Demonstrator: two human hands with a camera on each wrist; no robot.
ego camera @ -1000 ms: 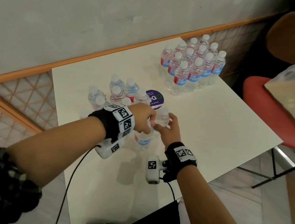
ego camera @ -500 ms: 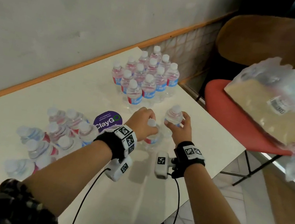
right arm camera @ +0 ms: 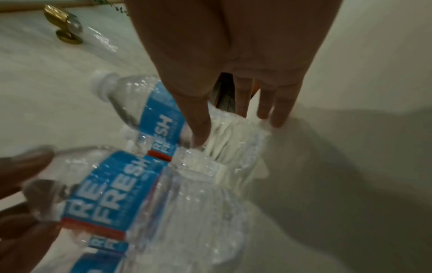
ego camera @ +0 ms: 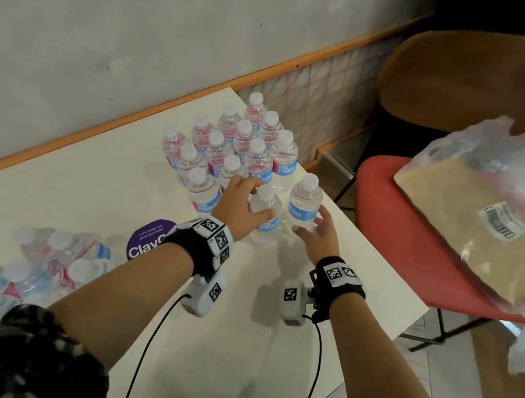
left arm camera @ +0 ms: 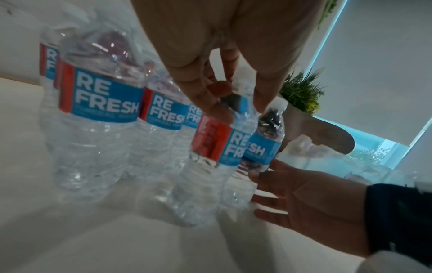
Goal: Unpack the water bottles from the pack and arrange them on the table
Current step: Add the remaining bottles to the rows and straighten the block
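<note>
1. Head view: on the desk (ego camera: 316, 347), both hands set bottles down beside the standing group (ego camera: 228, 144). The left hand (ego camera: 242, 206) wraps its bottle (ego camera: 262, 219); the right hand (ego camera: 319, 232) has a wide grip beside its bottle (ego camera: 304, 202), fingers apart. The opened pack (ego camera: 35, 258) lies near left.
2. Left wrist view: clear, thin-walled plastic, blue-red labels. I'd guess light, crushable, slightly slippery; best taken round the labelled middle.
3. Right wrist view: fingertips (right arm camera: 198, 133) only touch the ribbed lower body.
</note>
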